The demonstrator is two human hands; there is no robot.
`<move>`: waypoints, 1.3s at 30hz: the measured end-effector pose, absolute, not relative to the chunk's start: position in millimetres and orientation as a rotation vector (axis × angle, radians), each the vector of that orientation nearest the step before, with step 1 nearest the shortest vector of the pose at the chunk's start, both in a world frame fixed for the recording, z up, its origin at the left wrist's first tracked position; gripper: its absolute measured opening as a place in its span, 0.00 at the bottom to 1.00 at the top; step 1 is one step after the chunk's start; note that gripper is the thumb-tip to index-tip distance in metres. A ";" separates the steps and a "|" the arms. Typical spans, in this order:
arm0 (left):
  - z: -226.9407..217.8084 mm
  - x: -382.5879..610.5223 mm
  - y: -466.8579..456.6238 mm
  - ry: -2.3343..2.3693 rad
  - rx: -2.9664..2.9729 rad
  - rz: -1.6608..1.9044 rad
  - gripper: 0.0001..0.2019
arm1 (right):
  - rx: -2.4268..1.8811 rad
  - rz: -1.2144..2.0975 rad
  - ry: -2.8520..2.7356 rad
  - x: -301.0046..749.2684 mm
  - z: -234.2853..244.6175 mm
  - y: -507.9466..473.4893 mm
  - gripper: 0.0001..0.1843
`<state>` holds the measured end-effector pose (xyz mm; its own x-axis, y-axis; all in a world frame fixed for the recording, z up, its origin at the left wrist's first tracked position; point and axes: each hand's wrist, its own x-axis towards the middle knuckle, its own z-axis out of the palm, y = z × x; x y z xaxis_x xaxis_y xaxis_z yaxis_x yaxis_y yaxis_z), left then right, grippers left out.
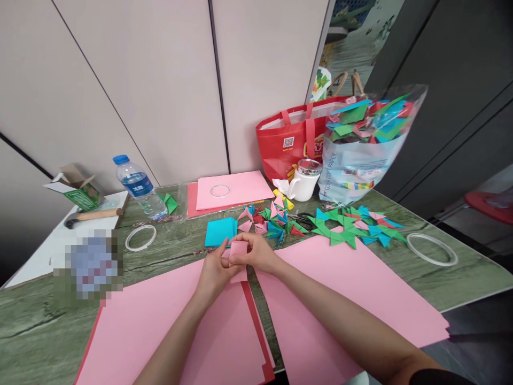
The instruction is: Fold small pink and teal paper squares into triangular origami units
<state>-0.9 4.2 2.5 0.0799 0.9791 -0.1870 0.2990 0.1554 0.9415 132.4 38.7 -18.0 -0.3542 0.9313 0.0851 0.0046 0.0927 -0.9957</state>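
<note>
Between both hands is a small folded piece of pink paper (239, 248), held up above the table. My left hand (215, 271) pinches its left and lower side, while my right hand (256, 252) grips it from the right with fingers bent over the top. Just behind the hands lies a stack of blue paper squares (219, 232). Large pink sheets (160, 321) spread under the left forearm, with red sheets showing at their edge. More pink sheets (344, 289) lie beneath the right arm. Folded paper pieces (276, 216) in several colours are heaped beyond my right hand.
Star-like paper rings (352, 227), black scissors (305, 220), a white mug (305, 182) and a clear bag of folded pieces (355, 166) stand right, by a red bag (276, 147). Leftward are a water bottle (140, 187), white hoop (140, 238) and hammer (96, 215).
</note>
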 end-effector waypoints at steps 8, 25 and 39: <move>-2.4 -5.1 5.9 1.328 1.253 0.798 0.33 | -0.974 1.288 -1.570 135.0 -22.2 45.9 0.15; 4.8 -7.0 6.2 1.282 1.340 0.874 0.39 | -0.862 1.304 -1.721 148.0 -22.5 55.2 0.11; 5.3 -10.2 5.4 1.143 1.472 0.799 0.37 | -0.883 1.180 -1.878 146.6 -21.6 51.1 0.05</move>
<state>-10.2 5.4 5.3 0.3185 0.9433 -0.0938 0.2361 0.0169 0.9716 146.6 51.1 -21.6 -0.4923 0.8414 0.2228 0.1644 0.3413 -0.9255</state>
